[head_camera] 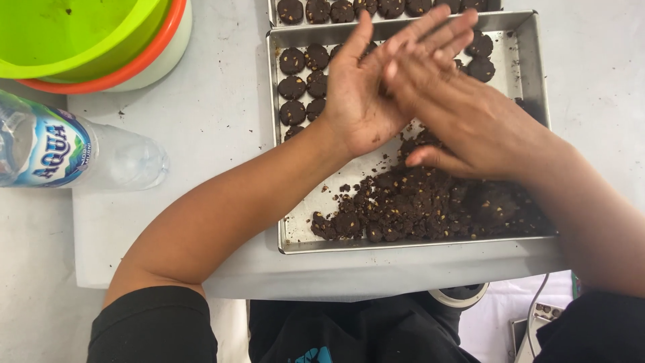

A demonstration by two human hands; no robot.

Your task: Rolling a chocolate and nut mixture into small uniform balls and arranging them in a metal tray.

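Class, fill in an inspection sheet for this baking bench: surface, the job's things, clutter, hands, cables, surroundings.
Surface: pale sheet with dark crumbs.
Job's things: metal tray holding a loose dark dough pile and rows of shaped dough rounds; second tray behind.
Clutter: plastic water bottle lying down; stacked green and orange bowls.
Hands: left hand and right hand pressed palm to palm above the tray; anything between them is hidden.
Cables: pale cable at bottom right.
Surroundings: dark clothing.
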